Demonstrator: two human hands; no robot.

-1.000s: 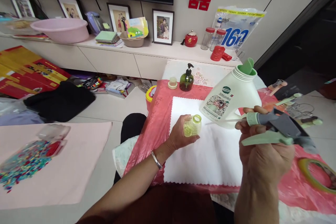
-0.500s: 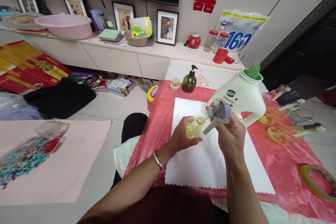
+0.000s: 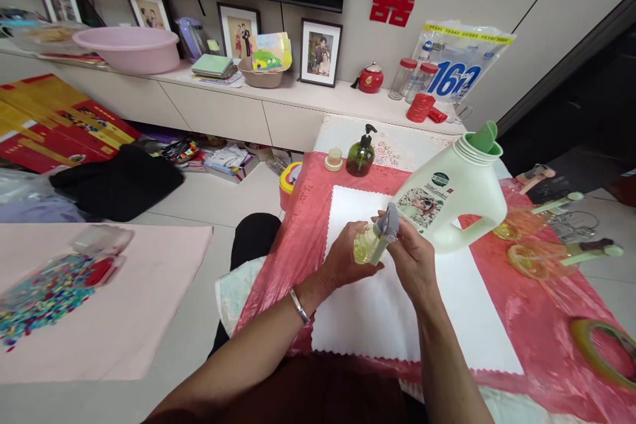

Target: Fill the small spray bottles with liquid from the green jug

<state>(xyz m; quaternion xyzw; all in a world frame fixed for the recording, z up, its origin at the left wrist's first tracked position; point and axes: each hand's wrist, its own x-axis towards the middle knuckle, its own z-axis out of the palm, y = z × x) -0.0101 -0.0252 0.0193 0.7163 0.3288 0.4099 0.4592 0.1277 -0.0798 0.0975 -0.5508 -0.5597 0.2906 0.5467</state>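
Observation:
My left hand (image 3: pixel 346 257) is wrapped round a small clear yellowish spray bottle (image 3: pixel 364 244), held over a white scalloped mat (image 3: pixel 368 318). With closed fingers my right hand (image 3: pixel 411 253) grips a grey and pale green trigger spray head (image 3: pixel 387 225), which sits at the bottle's mouth. Whether the threads are engaged is hidden. Just beyond my hands stands a large pale green detergent jug (image 3: pixel 462 189), uncapped, with a green funnel-like piece (image 3: pixel 484 137) in its neck. A dark green pump bottle (image 3: pixel 360 154) and a pale cap (image 3: pixel 334 159) are farther back.
On the right, clear spray bottles (image 3: pixel 539 260) lie on the red plastic sheet (image 3: pixel 541 338), near a tape roll (image 3: pixel 603 352). A low cabinet (image 3: pixel 213 109) runs behind the table. Colourful small pieces (image 3: pixel 47 305) cover part of a pink surface (image 3: pixel 149 305) at left.
My right hand has moved left and brought the spray head onto the bottle's mouth, which was uncovered before. My left hand keeps its hold on the bottle.

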